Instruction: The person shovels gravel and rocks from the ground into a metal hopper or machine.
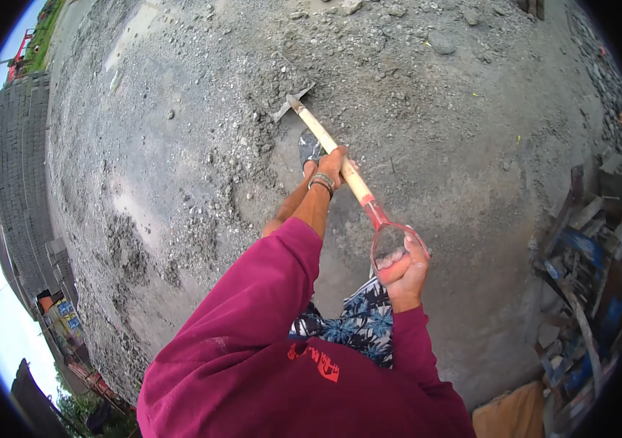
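Note:
A shovel (pixel 318 131) with a pale wooden shaft and a red D-shaped handle slants across the middle of the view. My left hand (pixel 332 165) is closed around the shaft, about halfway down. At the handle end, my right hand (pixel 407 271) wraps round the red grip. The metal blade (pixel 293 101) rests at the grey gravel, partly sunk or turned edge-on, so its full face does not show. Loose gravel (pixel 252 139) lies around the blade. My foot in a dark shoe (pixel 309 146) stands just behind the blade.
Stacked grey blocks (pixel 22 175) form a wall along the left. A heap of scrap and boards (pixel 581 270) lies at the right, with a tan sheet (pixel 512 415) at its near end. Wet, uneven gravel ground (pixel 457 168) spreads between them.

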The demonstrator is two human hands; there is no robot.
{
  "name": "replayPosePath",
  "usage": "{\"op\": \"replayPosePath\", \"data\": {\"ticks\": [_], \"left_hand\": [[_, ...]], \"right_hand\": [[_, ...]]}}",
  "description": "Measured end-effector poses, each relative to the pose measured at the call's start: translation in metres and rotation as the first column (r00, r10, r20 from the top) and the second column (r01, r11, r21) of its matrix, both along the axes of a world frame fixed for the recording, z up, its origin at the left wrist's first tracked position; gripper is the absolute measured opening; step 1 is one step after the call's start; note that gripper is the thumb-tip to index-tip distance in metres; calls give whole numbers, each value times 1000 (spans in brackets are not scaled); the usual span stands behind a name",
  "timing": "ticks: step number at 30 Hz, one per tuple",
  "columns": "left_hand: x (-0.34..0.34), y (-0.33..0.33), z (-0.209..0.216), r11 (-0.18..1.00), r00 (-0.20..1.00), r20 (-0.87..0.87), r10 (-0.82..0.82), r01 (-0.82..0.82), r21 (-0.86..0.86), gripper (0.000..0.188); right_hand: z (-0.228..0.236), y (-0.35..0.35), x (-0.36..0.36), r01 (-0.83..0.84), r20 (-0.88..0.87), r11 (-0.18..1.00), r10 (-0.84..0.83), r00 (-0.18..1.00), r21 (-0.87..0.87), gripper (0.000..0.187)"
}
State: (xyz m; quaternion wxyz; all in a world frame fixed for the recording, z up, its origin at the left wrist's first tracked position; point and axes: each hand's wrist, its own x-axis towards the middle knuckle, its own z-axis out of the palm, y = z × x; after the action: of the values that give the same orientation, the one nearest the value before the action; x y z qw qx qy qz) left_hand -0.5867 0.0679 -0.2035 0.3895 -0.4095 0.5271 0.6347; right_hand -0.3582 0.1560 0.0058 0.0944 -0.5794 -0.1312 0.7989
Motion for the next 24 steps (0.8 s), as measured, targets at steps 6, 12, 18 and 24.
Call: {"op": "replayPosePath", "data": {"ticks": [6, 12, 18, 24], "left_hand": [[-88, -41, -49, 993, 996, -39, 78, -81, -84, 31], [-133, -32, -79, 978, 991, -1, 134, -132, -160, 20], [-92, -40, -36, 964, 963, 80, 258, -252, -83, 19], [1, -65, 31, 898, 896, 68, 439, -440, 8, 15]], "right_hand": [[-14, -44, 10, 31, 366, 999, -21, 930, -23, 18], [-3, -40, -26, -112, 645, 961, -81, 760, 252, 13], [29, 8, 20, -187, 546, 928, -21, 838, 322, 8], [77, 60, 99, -434, 509, 777, 173, 844, 456, 6]]}}
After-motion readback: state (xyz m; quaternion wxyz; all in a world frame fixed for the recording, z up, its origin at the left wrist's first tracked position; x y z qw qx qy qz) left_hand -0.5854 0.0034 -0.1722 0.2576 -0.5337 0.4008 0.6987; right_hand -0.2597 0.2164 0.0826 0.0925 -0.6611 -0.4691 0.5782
